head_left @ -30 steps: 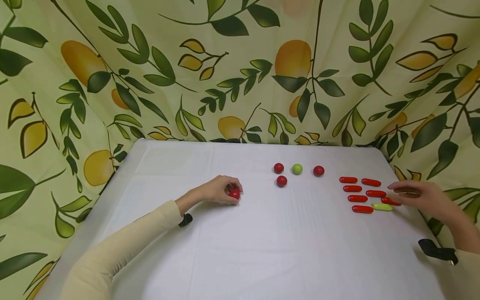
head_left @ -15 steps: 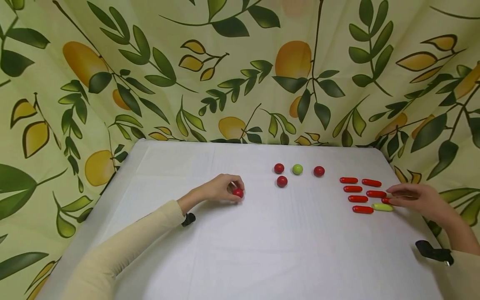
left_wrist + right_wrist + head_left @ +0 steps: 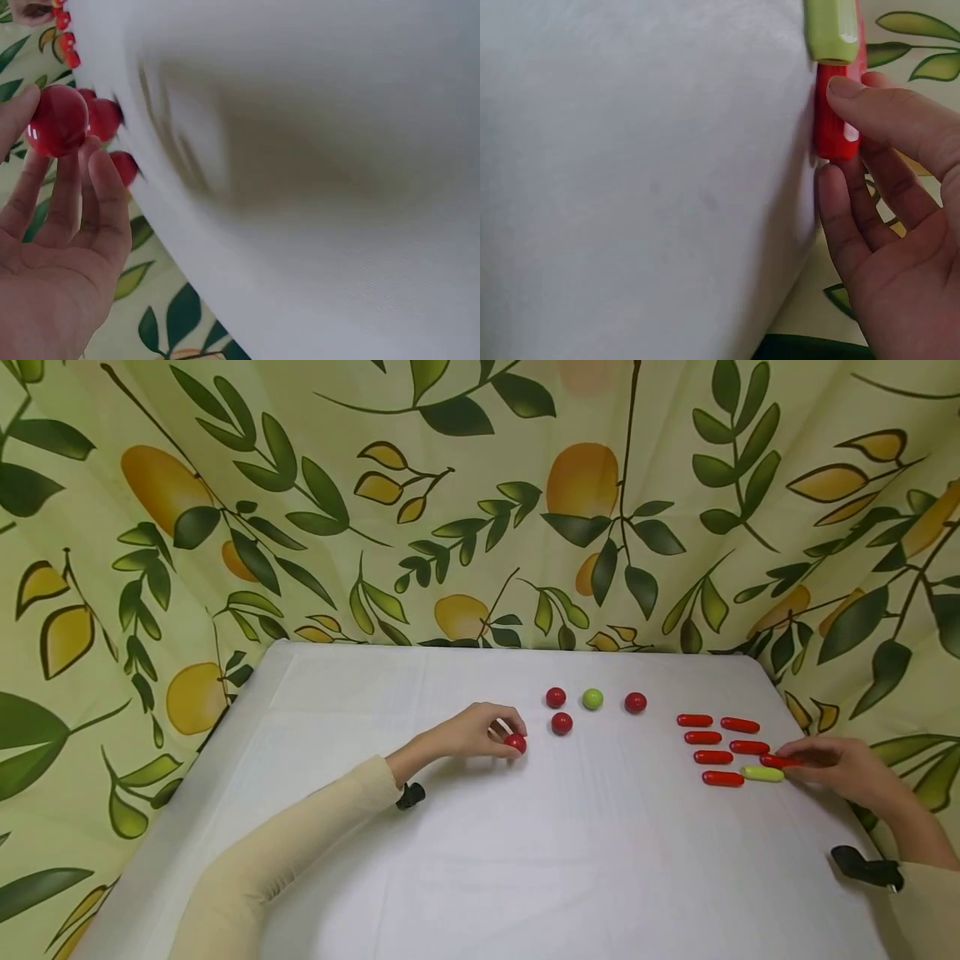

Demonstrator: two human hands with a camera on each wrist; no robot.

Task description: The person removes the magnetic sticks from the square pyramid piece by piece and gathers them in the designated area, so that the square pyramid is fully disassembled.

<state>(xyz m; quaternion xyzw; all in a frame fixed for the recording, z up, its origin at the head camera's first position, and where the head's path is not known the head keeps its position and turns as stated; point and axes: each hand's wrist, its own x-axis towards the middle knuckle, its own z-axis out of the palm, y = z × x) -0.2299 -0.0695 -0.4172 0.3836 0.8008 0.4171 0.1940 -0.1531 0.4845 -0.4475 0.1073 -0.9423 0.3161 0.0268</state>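
In the head view my left hand pinches a glossy red ball between thumb and fingertips, just left of the other balls. The left wrist view shows this red ball raised over the white cloth. My right hand grips the rightmost red capsule-shaped stick at the table's right side. In the right wrist view the thumb lies on that red stick with fingers behind it. A yellow-green stick lies close beside it.
Three more red balls, one of them a red ball in front, and a green ball rest towards the back. Several red sticks lie in two columns at the right. A fruit-patterned curtain rises behind the white table.
My left hand has moved right with the red ball, towards the other balls. My right hand has come down onto the rightmost red stick and taken hold of it.
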